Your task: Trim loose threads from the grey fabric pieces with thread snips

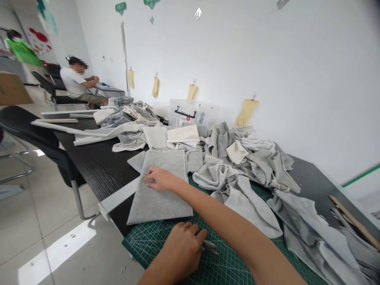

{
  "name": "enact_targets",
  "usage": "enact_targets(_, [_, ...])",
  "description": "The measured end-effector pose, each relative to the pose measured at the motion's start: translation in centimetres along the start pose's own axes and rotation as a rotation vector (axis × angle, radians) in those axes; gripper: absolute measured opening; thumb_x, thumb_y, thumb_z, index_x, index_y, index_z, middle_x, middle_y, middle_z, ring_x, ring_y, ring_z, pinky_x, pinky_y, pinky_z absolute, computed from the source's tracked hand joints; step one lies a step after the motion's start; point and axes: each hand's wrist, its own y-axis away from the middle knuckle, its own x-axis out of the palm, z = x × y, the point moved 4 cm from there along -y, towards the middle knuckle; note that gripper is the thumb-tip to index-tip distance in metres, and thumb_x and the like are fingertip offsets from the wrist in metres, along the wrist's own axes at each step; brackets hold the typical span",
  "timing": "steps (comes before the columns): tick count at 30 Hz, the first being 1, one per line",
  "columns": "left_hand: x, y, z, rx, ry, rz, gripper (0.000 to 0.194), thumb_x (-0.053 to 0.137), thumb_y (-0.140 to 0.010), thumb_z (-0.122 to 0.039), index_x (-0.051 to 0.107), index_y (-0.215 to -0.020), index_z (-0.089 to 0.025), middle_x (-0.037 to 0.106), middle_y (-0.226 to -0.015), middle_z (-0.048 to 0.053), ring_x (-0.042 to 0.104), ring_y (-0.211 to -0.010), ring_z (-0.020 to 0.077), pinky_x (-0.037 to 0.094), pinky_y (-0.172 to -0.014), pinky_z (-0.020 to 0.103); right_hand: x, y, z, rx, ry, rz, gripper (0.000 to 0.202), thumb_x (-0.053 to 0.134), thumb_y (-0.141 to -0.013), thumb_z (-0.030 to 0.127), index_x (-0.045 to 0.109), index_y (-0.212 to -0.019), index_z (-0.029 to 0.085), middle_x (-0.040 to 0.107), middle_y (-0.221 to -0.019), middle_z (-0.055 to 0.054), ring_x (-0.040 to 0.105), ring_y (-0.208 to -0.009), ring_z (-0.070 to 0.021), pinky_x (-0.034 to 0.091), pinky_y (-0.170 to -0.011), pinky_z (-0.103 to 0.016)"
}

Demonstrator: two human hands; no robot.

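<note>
A folded grey cloth point(164, 204) lies flat, partly on the green cutting mat point(157, 236) and partly past its far edge. My right hand point(162, 179) reaches across from the lower right and rests on top of it, fingers extended and a little apart. Nearer to me, my left hand point(184, 247) is closed just above the mat. Metal blades of what look like small snips point(210, 247) stick out of its right side; the handles are hidden in the fist. Crumpled grey cloths point(246, 204) lie right of my forearm.
Piles of grey and cream cloth point(142, 113) cover the table's far side. A clear plastic box point(190, 113) stands by the wall, below hanging yellow gloves point(247, 112). A black chair point(38, 142) is at left. Two other people are farther back.
</note>
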Motion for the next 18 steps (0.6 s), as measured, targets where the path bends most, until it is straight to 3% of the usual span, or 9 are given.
enact_targets(2, [0.2,0.0,0.1,0.005,0.016,0.005,0.033,0.054,-0.084,-0.016,0.060,-0.116,-0.023,0.069,-0.096,0.006,0.066,-0.089,0.0265,0.056,-0.080,0.042,0.8,0.3,-0.3,-0.030,0.009,-0.001,0.015,0.062,-0.094,0.021,0.073,-0.101,0.015,0.066,-0.109,-0.007,0.063,-0.092,-0.0165,0.047,-0.086,-0.026])
enact_targets(7, [-0.1,0.0,0.3,-0.004,0.023,0.012,0.036,0.052,-0.084,-0.014,0.060,-0.118,-0.023,0.070,-0.094,0.006,0.067,-0.088,0.0270,0.056,-0.080,0.043,1.0,1.2,0.3,-0.034,0.052,-0.043,0.019,0.053,-0.098,0.017,0.068,-0.087,0.014,0.066,-0.097,-0.008,0.061,-0.092,-0.0187,0.047,-0.085,-0.029])
enact_targets(9, [-0.4,0.0,0.2,-0.006,0.028,0.013,0.035,0.052,-0.083,-0.013,0.061,-0.115,-0.023,0.070,-0.094,0.006,0.067,-0.088,0.0263,0.056,-0.081,0.043,-0.6,2.3,1.0,-0.011,0.066,-0.085,0.017,0.051,-0.098,0.015,0.066,-0.090,0.014,0.066,-0.099,-0.009,0.060,-0.094,-0.0195,0.048,-0.087,-0.030])
enact_targets(11, [-0.8,0.1,0.1,-0.007,0.035,0.009,0.033,0.051,-0.084,-0.012,0.062,-0.113,-0.023,0.069,-0.093,0.005,0.067,-0.087,0.0253,0.056,-0.082,0.042,-3.6,4.9,1.6,0.035,0.072,-0.172,0.019,0.046,-0.099,0.014,0.065,-0.095,0.013,0.066,-0.101,-0.011,0.060,-0.097,-0.0204,0.048,-0.089,-0.032])
enact_targets(14, [-1.1,0.1,-0.1,-0.008,0.049,0.007,0.037,0.049,-0.084,-0.012,0.062,-0.116,-0.024,0.069,-0.094,0.005,0.067,-0.087,0.0247,0.055,-0.082,0.041,-9.8,12.8,2.4,0.125,0.038,-0.439,0.016,0.048,-0.100,0.017,0.063,-0.098,0.015,0.067,-0.096,-0.009,0.062,-0.093,-0.0188,0.051,-0.086,-0.031])
enact_targets(16, [-1.1,0.2,-0.1,-0.017,0.051,0.005,0.042,0.048,-0.085,-0.011,0.062,-0.121,-0.025,0.070,-0.097,0.005,0.067,-0.090,0.0248,0.055,-0.084,0.042,-13.0,20.3,2.8,0.214,0.080,-0.495,0.014,0.050,-0.098,0.017,0.064,-0.099,0.016,0.069,-0.096,-0.008,0.064,-0.091,-0.0181,0.052,-0.084,-0.031])
enact_targets(18, [-0.8,0.3,0.1,-0.030,0.043,-0.003,0.047,0.046,-0.085,-0.009,0.061,-0.126,-0.026,0.070,-0.102,0.006,0.067,-0.093,0.0247,0.054,-0.087,0.043,-15.1,28.9,3.2,0.326,0.168,-0.472,0.013,0.053,-0.097,0.018,0.065,-0.099,0.018,0.071,-0.096,-0.007,0.067,-0.090,-0.0177,0.054,-0.083,-0.030])
